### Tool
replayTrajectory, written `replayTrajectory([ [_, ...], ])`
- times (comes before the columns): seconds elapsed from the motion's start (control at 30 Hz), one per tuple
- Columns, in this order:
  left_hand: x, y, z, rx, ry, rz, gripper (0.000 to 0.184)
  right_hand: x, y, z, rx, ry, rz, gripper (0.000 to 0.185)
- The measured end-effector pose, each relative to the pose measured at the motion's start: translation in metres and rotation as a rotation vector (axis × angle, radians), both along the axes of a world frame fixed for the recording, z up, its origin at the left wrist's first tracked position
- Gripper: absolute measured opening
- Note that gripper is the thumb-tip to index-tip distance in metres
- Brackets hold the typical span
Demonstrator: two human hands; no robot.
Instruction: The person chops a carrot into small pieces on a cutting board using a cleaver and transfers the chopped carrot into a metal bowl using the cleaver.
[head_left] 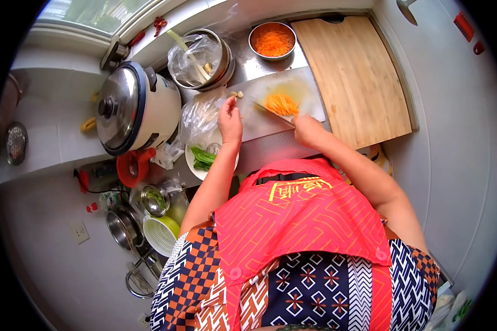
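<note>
My right hand (309,131) is closed on the handle of a knife (275,112), its blade lying along the near side of a heap of shredded carrot (282,103). The heap rests on a pale cutting board (259,129), with a yellowish wet patch behind it. At the board's left end is my left hand (230,121), its fingers loosely bent and thumb apart, with nothing visible in them. Just beyond its fingertips lie small peeled garlic cloves (239,94). A clear plastic bag (202,115) sits left of that hand.
A metal bowl of shredded carrot (272,42) stands behind the board. To the right is a large wooden board (359,77). At left are a rice cooker (149,105), a pot with a plastic bag (224,66), and a white plate (191,160) with green leaves.
</note>
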State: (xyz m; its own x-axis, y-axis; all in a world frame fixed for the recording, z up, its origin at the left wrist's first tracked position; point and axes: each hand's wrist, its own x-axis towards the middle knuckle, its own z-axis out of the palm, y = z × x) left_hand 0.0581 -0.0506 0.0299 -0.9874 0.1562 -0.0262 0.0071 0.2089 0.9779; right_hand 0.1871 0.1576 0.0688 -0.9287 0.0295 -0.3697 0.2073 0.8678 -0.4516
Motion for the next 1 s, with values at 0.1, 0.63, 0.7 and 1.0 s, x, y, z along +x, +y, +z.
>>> replayTrajectory([
  [0.1,-0.024,-0.006,0.038,-0.165,0.074,-0.334,0.03,0.007,-0.016,-0.003,0.014,0.018,-0.028,0.016],
  [0.63,-0.021,0.024,0.091,-0.623,0.346,-1.274,0.034,0.032,-0.063,0.011,0.094,0.304,-0.354,0.016],
  [0.7,-0.018,0.03,0.091,-0.558,0.362,-1.318,0.034,0.033,-0.068,0.017,0.097,0.331,-0.351,0.014],
  [1.0,-0.024,0.037,0.078,-0.451,0.462,-1.439,0.034,0.04,-0.066,0.022,0.077,0.344,-0.408,0.016],
])
